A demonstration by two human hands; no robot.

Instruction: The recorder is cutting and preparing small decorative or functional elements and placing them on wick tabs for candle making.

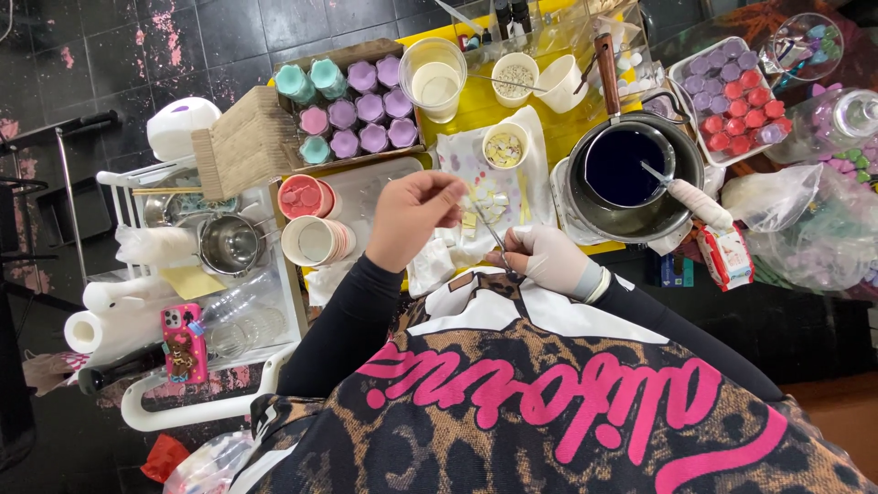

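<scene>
Head view. The left hand [413, 222] is bare and raised above the work surface, its fingertips pinched together on a small pale piece [469, 219] that is too small to identify. The right hand [546, 257] wears a pale glove and is clenched around the handles of a thin metal tool, either scissors or tweezers [491, 233]; the view does not show which. The tool's tip points up and toward the left hand's fingertips, meeting the pale piece just beside them.

Directly beyond both hands lies a white cloth [471, 174] scattered with small pale chips. A small white cup [505, 146] holding similar chips stands on it, just beyond the right hand.

Outboard of the right hand sits a metal pot [640, 215] of dark blue liquid, with a utensil [681, 190] resting across its rim.

Outboard of the left hand stand stacked pink-rimmed cups [311, 220]. Farther beyond it, a cardboard box [357, 55] holds purple, pink and teal flower-shaped moulds [366, 119].

A clear cup [433, 78] of cream-coloured liquid stands well beyond both hands.
</scene>
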